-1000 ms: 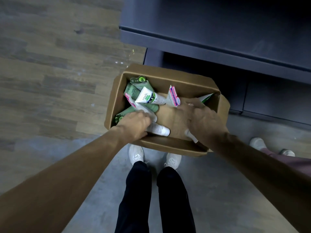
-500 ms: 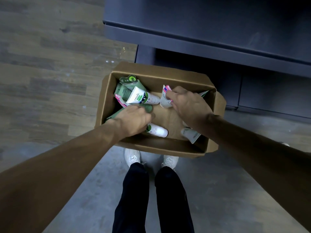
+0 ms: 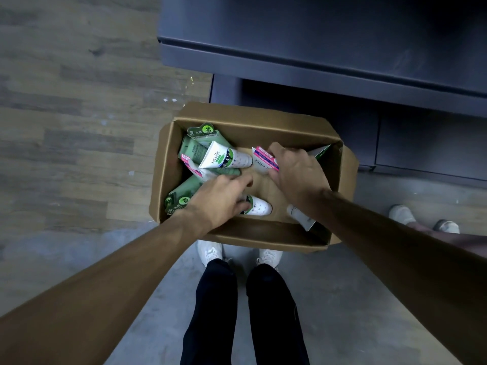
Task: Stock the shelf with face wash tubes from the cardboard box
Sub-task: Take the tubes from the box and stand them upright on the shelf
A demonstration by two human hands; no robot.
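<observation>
Head cam has both hands down in the cardboard box (image 3: pixel 168 164) — right hand (image 3: pixel 295 171) pinching the pink-striped tube (image 3: pixel 263 160), left hand (image 3: pixel 221 198) curled on a white tube (image 3: pixel 259 208) — either loose grab could drop on the lift.

Both your arms reach forward and down. Your left hand (image 3: pixel 221 198) is curled, palm down; your right hand (image 3: pixel 295 172) pinches with fingers bent.
</observation>
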